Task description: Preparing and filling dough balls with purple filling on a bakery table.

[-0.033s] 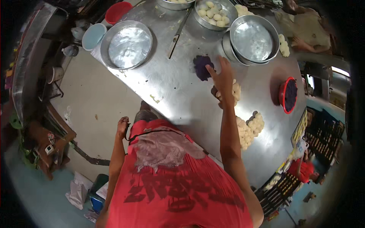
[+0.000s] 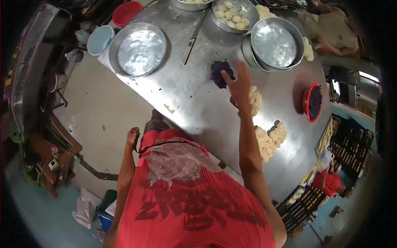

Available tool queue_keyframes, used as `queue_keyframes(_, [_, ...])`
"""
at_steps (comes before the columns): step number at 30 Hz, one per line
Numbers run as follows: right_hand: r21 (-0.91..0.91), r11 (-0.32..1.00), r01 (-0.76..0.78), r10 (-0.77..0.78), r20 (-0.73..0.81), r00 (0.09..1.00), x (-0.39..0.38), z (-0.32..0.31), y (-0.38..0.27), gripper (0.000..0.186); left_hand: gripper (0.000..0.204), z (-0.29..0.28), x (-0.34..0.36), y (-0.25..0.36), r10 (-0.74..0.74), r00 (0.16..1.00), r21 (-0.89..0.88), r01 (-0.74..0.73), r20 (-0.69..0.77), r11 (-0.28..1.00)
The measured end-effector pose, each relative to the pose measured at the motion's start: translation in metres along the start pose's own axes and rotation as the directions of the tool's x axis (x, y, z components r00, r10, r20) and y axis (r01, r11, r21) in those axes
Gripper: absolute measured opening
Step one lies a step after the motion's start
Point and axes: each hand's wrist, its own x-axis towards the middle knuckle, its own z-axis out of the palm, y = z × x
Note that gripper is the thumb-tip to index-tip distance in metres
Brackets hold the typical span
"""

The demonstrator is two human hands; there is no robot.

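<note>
My right hand [image 2: 240, 84] reaches out over a steel table [image 2: 198, 107] with its fingers spread. Its fingertips touch a purple lump of dough [image 2: 219, 72] and it grips nothing. Just right of the hand lies a cluster of small white dough balls [image 2: 254, 99]. A second cluster [image 2: 271, 138] lies nearer the table's right edge. My left hand [image 2: 132, 136] hangs at my side beside the table's near corner, fingers curled, with nothing seen in it. My red shirt fills the lower middle of the view.
Two empty round steel pans [image 2: 138, 49] [image 2: 275, 43] and a pan of white dough balls [image 2: 233, 14] stand at the far side. A long knife [image 2: 194, 35] lies between them. A red bowl of purple filling [image 2: 313, 102] sits at the right. Another person [image 2: 331, 33] works at the far right corner.
</note>
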Motion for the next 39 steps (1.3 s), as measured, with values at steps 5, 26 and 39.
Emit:
queue_keyframes(5, [-0.222,0.958,0.181,-0.223,-0.180,0.958,0.000,0.076,-0.037,0.053,0.033,-0.056,0.063,-0.012,0.011,0.987,-0.085,0.003,0.159,0.996])
queue_keyframes(26, [0.205,0.979,0.015,0.073,-0.413,0.908,0.002,0.040,-0.052,0.032,0.031,-0.020,0.005,0.181,0.432,0.899,0.237,-0.406,-0.070,0.883])
queue_keyframes(39, [0.399,0.913,0.089,-0.093,-0.011,0.996,-0.052,-0.005,-0.074,0.031,0.070,0.172,-0.080,0.231,0.870,0.475,0.882,-0.456,0.127,0.120])
